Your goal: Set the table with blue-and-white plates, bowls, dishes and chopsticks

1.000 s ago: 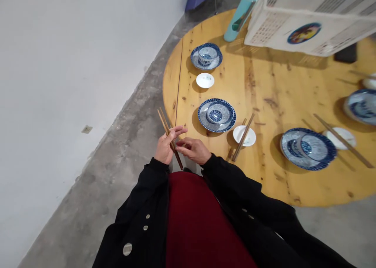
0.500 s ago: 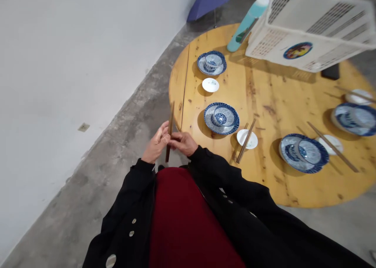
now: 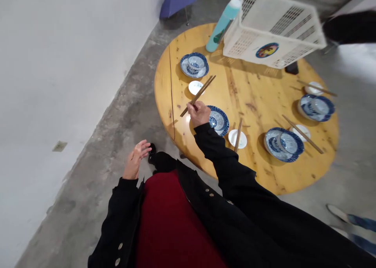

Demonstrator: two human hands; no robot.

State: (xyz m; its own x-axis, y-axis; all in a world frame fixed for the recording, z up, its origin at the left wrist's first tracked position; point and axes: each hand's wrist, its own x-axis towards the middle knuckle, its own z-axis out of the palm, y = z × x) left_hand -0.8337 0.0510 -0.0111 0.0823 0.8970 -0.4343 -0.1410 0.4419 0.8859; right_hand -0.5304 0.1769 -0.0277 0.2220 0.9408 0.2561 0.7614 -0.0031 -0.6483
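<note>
My right hand is closed on a pair of brown chopsticks, which pass over the edge of a small white dish; whether they touch it I cannot tell. Under that hand and partly hidden by it is a blue-and-white plate with a bowl on it. Farther back, another patterned plate carries a small bowl. Off the table's near left side, my left hand hangs over the floor with its fingers apart, holding nothing.
The round wooden table also bears more bowls on plates, and chopsticks lying across white dishes. A white plastic crate and a teal bottle stand at the back. Someone's shoe shows at lower right.
My right hand has carried the chopsticks from beside the table edge forward over the small white dish. My left hand has let go of them and drawn back to the left. The view has shifted right.
</note>
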